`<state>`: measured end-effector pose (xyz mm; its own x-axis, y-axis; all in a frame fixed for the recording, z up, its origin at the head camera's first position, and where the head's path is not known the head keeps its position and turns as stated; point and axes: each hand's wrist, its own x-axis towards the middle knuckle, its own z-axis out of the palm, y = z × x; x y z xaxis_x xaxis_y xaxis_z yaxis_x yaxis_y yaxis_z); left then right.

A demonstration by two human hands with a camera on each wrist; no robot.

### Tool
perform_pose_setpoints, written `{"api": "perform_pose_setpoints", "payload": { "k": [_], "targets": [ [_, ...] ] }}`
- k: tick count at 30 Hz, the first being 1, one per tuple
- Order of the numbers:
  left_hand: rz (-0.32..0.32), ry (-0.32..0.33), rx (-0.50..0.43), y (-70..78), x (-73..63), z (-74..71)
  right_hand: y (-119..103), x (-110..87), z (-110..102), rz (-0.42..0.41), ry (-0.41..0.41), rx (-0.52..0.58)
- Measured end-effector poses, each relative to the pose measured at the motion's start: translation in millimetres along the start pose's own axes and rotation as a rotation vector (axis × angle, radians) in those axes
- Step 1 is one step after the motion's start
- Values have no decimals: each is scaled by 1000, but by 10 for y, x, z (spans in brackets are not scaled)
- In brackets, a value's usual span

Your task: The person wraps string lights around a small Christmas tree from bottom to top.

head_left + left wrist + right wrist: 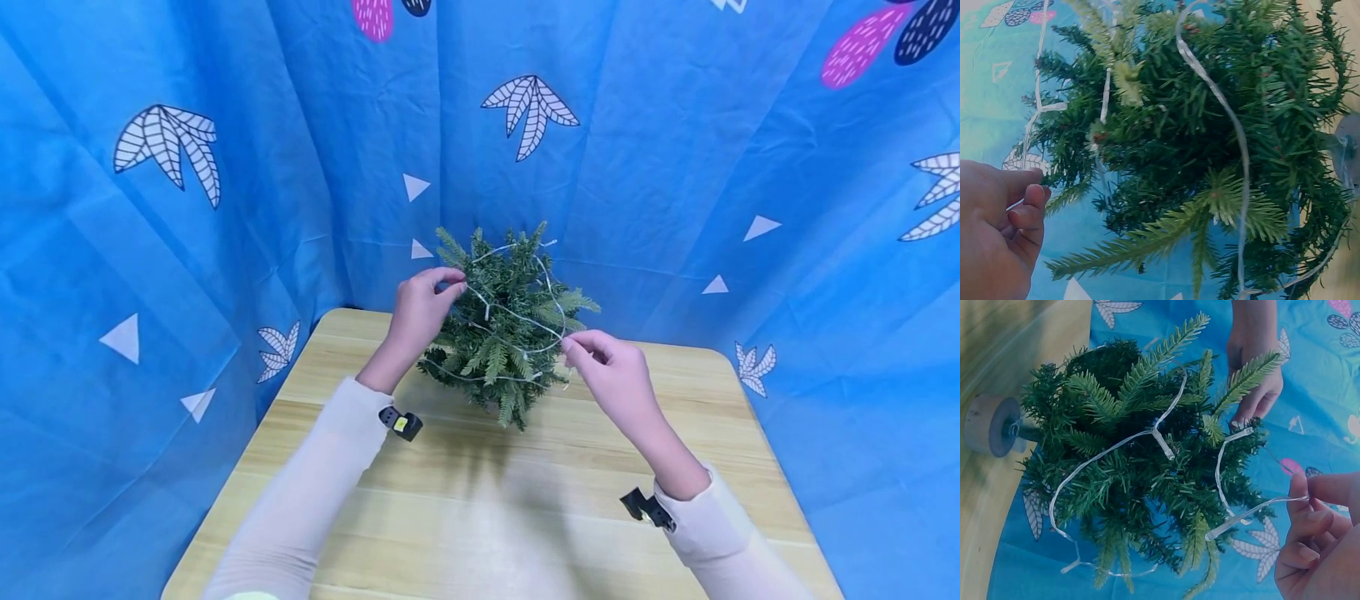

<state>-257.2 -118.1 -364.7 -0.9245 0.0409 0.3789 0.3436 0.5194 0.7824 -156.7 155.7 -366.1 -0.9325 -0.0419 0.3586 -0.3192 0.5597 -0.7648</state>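
Note:
A small artificial Christmas tree [498,354] stands on the table, with a clear-wired string of lights [1163,444] looped around its branches. At the tree's left side, my left hand [423,312] pinches the light wire between thumb and forefinger. My right hand [615,375] is at the right side, pinching another stretch of the same wire. In the right wrist view that wire runs from the fingertips [1300,487] toward the branches, with a small bulb on it. The far side of the tree is hidden.
The tree rises from a round wooden base [982,425]. It stands toward the back of the light wooden table [480,517]. A blue patterned curtain [637,167] hangs behind and along both sides. Each wrist carries a black strapped camera [405,425].

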Motion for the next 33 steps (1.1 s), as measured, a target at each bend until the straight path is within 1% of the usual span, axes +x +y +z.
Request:
{"api": "perform_pose_setpoints", "payload": {
  "k": [6,13,16,19,22,27,29,33],
  "targets": [
    [125,29,84,7,-83,45,-6,22,-29,0,23,21],
    [276,130,272,96,-231,76,-74,75,-79,-2,48,64],
    [342,150,306,180,-279,99,-88,110,-89,-15,62,65],
    [390,140,305,268,-297,132,-98,144,-93,-29,74,66],
    [405,108,311,319,-287,165,-108,167,-100,-30,77,65],
    [379,34,327,320,-260,205,-119,180,-128,-30,74,60],
    [368,18,317,312,-248,215,-129,182,-146,-34,76,62],
    [356,6,295,292,-224,238,-147,190,-177,-34,71,65]
  ]
}}
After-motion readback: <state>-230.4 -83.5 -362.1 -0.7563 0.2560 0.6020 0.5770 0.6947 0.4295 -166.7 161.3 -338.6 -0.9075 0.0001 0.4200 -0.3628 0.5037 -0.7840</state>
